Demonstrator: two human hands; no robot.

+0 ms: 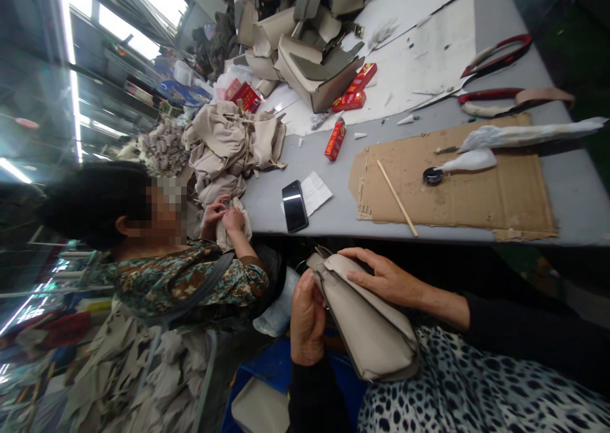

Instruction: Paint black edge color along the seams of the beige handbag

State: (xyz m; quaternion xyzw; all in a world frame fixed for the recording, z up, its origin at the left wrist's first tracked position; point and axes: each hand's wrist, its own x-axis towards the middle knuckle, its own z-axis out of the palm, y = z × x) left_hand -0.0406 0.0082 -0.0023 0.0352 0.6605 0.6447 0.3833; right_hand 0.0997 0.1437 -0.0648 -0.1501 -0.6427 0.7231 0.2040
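A beige handbag (369, 322) rests across my lap, tilted, with its narrow end towards the table. My left hand (309, 315) pinches the bag's corner at that narrow end; part of its fingertips is hidden behind the edge. Along the upper side of the bag lies my right hand (388, 277), thumb on the panel and fingers over the far edge, gripping it. Small flaps stick up at the corner between both hands. The bag's underside is out of sight.
On the grey table (333, 223) lie cardboard (467, 204) with a stick (398, 198) and a white bottle (469, 160), a phone (295, 206), scissors (495, 55), red boxes (355, 87) and unfinished bags (314, 71). A co-worker (190, 280) handles beige pieces at left. A blue bin (267, 363) stands below.
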